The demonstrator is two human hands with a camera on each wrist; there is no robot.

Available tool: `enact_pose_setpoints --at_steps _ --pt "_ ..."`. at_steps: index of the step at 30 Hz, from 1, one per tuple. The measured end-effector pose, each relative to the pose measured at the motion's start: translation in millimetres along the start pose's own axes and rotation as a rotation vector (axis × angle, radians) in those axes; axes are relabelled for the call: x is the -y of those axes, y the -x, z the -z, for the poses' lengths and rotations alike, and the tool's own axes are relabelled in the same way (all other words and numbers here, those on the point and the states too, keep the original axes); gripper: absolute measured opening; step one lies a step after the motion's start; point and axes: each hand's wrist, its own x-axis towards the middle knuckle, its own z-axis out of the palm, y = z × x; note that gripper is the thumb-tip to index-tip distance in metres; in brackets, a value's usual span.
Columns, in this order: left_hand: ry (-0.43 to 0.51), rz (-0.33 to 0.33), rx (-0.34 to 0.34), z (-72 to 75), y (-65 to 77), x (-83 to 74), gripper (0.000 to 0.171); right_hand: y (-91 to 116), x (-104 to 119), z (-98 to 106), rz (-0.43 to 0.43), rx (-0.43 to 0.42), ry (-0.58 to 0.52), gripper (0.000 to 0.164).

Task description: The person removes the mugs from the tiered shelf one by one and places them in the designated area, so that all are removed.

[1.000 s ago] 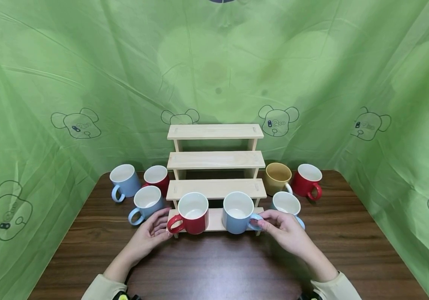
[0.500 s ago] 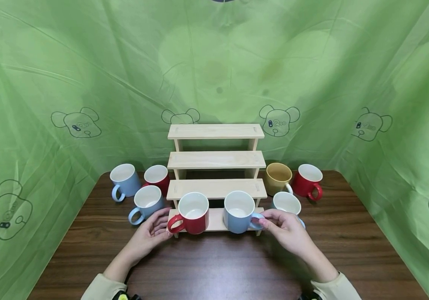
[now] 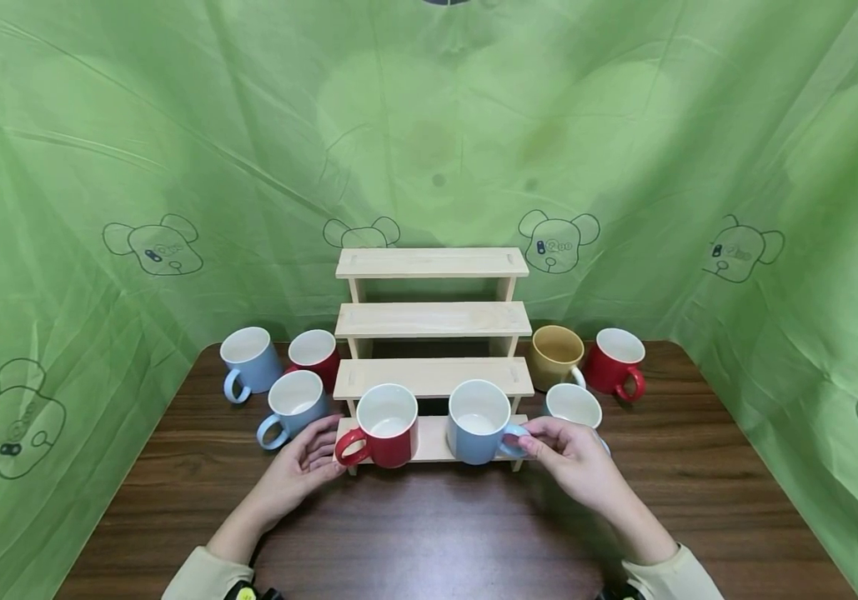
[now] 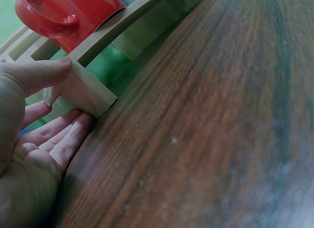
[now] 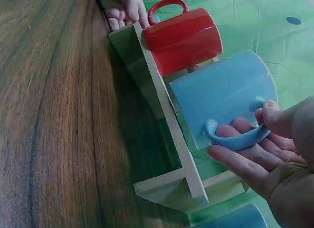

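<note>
In the head view my right hand point(image 3: 573, 460) pinches the handle of a light blue mug point(image 3: 474, 442) between thumb and fingers. This mug stands upright at the right part of the lowest step of a wooden tiered stand point(image 3: 432, 379), its base right at the board in the right wrist view. Beside it on the same step sits a red mug point(image 3: 391, 450), handle pointing left. My left hand point(image 3: 299, 467) touches the stand's left end. In the left wrist view its thumb point(image 4: 46, 73) lies at the step's corner, with loosely extended fingers point(image 4: 68, 139) along the side panel point(image 4: 88, 93).
Left of the stand are two light blue mugs point(image 3: 252, 367) and a red mug point(image 3: 318, 360). A yellow mug point(image 3: 549, 367), another red mug point(image 3: 607, 367) and a partly hidden light blue mug point(image 3: 574, 408) stand on the right. Green cloth point(image 3: 429, 167) hangs behind the dark wooden table point(image 3: 429, 533).
The light blue mug in my right hand has shifted slightly to the right and back on the lowest step. My left hand and the red mug have stayed in place.
</note>
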Motion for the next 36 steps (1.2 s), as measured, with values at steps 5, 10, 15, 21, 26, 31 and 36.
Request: enact_pose_setpoints --at_steps 5,10,15,21,26,31,36 --pt "0.004 0.007 0.003 0.3 0.4 -0.6 0.076 0 1 0 -0.004 -0.005 -0.002 0.01" --pt "0.013 0.0 0.012 0.8 0.1 0.4 0.077 0 2 3 0.003 -0.021 0.024 0.009" --pt "0.014 -0.004 0.017 0.9 -0.1 0.9 0.078 -1 5 5 0.01 -0.019 0.01 0.009" --pt "-0.003 0.005 0.01 0.3 0.6 0.7 0.077 0 8 7 0.015 -0.03 0.017 0.009" --pt "0.005 0.004 0.011 0.8 1.5 1.3 0.076 1 11 7 0.021 -0.034 0.016 0.009" --pt "0.009 0.004 0.013 1.0 1.7 2.0 0.076 2 14 10 0.028 -0.034 0.011 0.01" --pt "0.01 -0.005 0.02 0.5 1.2 1.2 0.076 3 17 16 0.06 -0.042 -0.003 0.011"
